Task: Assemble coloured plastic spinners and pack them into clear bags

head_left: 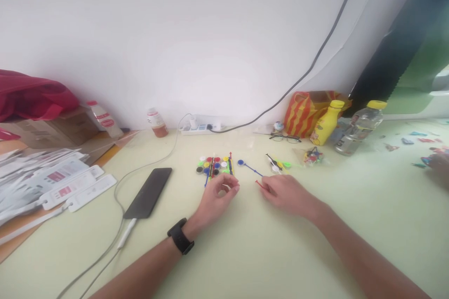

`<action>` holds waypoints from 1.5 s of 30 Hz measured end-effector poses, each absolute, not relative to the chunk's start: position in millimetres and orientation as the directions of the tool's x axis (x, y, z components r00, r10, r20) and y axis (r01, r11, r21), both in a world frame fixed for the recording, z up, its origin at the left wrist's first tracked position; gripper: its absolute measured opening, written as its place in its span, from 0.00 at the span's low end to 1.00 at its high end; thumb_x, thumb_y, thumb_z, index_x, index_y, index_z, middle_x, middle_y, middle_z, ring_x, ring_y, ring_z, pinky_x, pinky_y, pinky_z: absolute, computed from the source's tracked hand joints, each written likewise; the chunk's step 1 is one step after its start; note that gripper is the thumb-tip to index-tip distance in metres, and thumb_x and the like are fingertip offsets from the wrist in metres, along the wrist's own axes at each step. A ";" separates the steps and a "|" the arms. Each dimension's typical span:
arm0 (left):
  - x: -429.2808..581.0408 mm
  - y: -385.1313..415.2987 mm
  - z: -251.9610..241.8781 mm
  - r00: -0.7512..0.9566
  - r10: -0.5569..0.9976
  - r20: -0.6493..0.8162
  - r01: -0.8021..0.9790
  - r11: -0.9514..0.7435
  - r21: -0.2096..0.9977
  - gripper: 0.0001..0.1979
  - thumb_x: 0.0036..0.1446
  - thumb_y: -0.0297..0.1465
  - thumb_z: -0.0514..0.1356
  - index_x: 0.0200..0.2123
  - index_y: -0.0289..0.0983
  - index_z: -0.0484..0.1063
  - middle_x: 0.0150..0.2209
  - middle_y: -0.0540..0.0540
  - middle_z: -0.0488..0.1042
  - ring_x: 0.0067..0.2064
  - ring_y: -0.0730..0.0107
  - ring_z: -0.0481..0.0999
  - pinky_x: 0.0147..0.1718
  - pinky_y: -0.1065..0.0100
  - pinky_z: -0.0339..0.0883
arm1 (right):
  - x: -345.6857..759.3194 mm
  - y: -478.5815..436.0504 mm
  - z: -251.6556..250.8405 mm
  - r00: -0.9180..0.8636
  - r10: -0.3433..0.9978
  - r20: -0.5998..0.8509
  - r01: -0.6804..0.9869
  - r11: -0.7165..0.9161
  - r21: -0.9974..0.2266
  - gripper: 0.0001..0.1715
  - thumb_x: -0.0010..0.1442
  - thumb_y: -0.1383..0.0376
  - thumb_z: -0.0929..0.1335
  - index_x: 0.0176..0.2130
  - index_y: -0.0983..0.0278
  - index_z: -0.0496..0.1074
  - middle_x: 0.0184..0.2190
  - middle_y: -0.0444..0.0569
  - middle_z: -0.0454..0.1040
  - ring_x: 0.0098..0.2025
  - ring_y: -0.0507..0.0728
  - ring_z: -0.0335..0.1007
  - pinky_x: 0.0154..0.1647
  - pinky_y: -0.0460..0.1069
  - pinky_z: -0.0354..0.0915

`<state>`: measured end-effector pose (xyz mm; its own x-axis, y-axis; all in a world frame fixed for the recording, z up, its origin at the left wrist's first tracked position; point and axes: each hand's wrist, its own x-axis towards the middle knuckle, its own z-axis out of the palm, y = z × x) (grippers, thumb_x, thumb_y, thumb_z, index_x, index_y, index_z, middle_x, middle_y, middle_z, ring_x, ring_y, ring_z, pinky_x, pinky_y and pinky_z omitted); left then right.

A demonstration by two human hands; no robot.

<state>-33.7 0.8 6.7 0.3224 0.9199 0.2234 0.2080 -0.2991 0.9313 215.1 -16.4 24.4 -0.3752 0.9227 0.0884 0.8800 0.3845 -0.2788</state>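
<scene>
My right hand (286, 192) is closed on a thin red plastic stick (259, 184), whose end pokes out past the fingertips. Just behind those fingers lies a blue stick (253, 169) with a round blue disc (240, 162) at its far end. My left hand (218, 196) is curled, thumb and fingertips brought together in a pinch; anything between them is too small to make out. Beyond it sits a group of coloured round discs (209, 160) with several thin sticks, partly hidden by the hand. Black, white, yellow and green pieces (277, 163) lie behind my right hand.
A black phone (148, 193) on a charging cable (126, 234) lies to the left, near white tags (91, 192). Along the wall stand a drink bottle (157, 123), a power strip (201, 127), glasses (285, 138), a yellow bottle (326, 124) and a clear bottle (359, 128). A small bag of pieces (313, 156) lies right.
</scene>
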 end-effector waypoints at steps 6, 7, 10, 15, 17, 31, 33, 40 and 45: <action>-34.6 -0.9 1.6 0.273 0.920 0.280 0.360 -0.368 0.857 0.05 0.62 0.34 0.63 0.40 0.41 0.77 0.44 0.45 0.79 0.44 0.61 0.74 0.45 0.61 0.66 | 240.7 4.6 9.0 -0.255 0.944 0.209 0.946 0.289 -0.147 0.10 0.67 0.67 0.65 0.31 0.59 0.65 0.26 0.46 0.74 0.28 0.57 0.67 0.28 0.51 0.49; -34.6 -1.1 0.9 0.268 0.918 0.290 0.373 -0.377 0.848 0.04 0.62 0.33 0.63 0.40 0.41 0.77 0.44 0.45 0.79 0.43 0.61 0.73 0.44 0.61 0.66 | 243.7 7.4 6.6 -0.244 0.937 0.252 0.948 0.285 -0.140 0.08 0.66 0.69 0.65 0.33 0.59 0.67 0.28 0.47 0.76 0.29 0.58 0.69 0.28 0.51 0.50; -34.6 -1.4 0.8 0.256 0.917 0.305 0.395 -0.387 0.833 0.04 0.61 0.33 0.63 0.39 0.42 0.77 0.43 0.45 0.79 0.43 0.60 0.71 0.43 0.61 0.64 | 243.4 11.2 2.0 -0.285 0.889 0.360 0.925 0.353 -0.140 0.11 0.65 0.73 0.64 0.41 0.59 0.72 0.37 0.50 0.79 0.39 0.61 0.72 0.36 0.53 0.59; -34.8 -1.5 3.6 0.254 0.924 0.286 0.433 -0.373 0.820 0.04 0.61 0.33 0.63 0.39 0.42 0.77 0.42 0.45 0.78 0.43 0.59 0.70 0.41 0.61 0.63 | 219.2 1.2 -1.7 -0.451 0.806 0.383 0.846 0.523 -0.104 0.14 0.70 0.66 0.63 0.52 0.60 0.73 0.53 0.56 0.76 0.59 0.69 0.64 0.57 0.63 0.61; -34.9 -1.6 4.0 0.254 0.925 0.282 0.442 -0.370 0.817 0.04 0.61 0.33 0.63 0.38 0.42 0.77 0.41 0.45 0.78 0.42 0.59 0.69 0.41 0.61 0.62 | 211.3 -3.1 -3.7 -0.467 0.799 0.378 0.834 0.540 -0.111 0.14 0.71 0.67 0.62 0.52 0.60 0.73 0.57 0.55 0.74 0.64 0.70 0.59 0.61 0.65 0.59; -34.2 -2.0 3.5 0.259 0.920 0.293 0.439 -0.382 0.813 0.03 0.61 0.32 0.63 0.37 0.42 0.77 0.40 0.47 0.79 0.42 0.59 0.70 0.40 0.62 0.61 | 208.3 7.2 -15.9 -0.382 0.849 0.365 0.778 0.509 -0.368 0.11 0.66 0.70 0.65 0.32 0.61 0.72 0.34 0.49 0.79 0.40 0.60 0.73 0.47 0.56 0.64; -33.9 -1.9 4.0 0.255 0.919 0.299 0.431 -0.385 0.816 0.03 0.61 0.31 0.63 0.37 0.43 0.77 0.40 0.47 0.79 0.42 0.59 0.70 0.40 0.62 0.61 | 205.2 4.7 -14.9 -0.351 0.865 0.357 0.761 0.486 -0.429 0.09 0.65 0.70 0.64 0.34 0.60 0.72 0.34 0.47 0.79 0.39 0.59 0.73 0.47 0.56 0.64; -33.9 -1.6 4.4 0.249 0.918 0.309 0.415 -0.389 0.822 0.03 0.61 0.32 0.63 0.36 0.43 0.78 0.39 0.47 0.79 0.42 0.59 0.70 0.39 0.62 0.60 | 202.6 -1.1 -9.7 -0.290 0.873 0.393 0.822 0.437 -0.365 0.04 0.65 0.66 0.67 0.35 0.60 0.70 0.37 0.50 0.76 0.42 0.61 0.72 0.44 0.56 0.65; -34.3 -0.9 1.9 0.263 0.913 0.311 0.423 -0.399 0.814 0.03 0.61 0.32 0.62 0.36 0.43 0.77 0.39 0.46 0.79 0.42 0.58 0.70 0.39 0.62 0.60 | 205.5 0.2 -11.9 -0.345 0.863 0.370 0.837 0.461 -0.294 0.10 0.67 0.70 0.64 0.32 0.60 0.68 0.35 0.50 0.74 0.40 0.60 0.70 0.42 0.55 0.64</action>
<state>-34.3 -0.9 1.9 0.2633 0.9134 0.3106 0.4225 -0.3986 0.8140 205.5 0.2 -11.9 -0.3451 0.8626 0.3700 0.8372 0.4611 -0.2940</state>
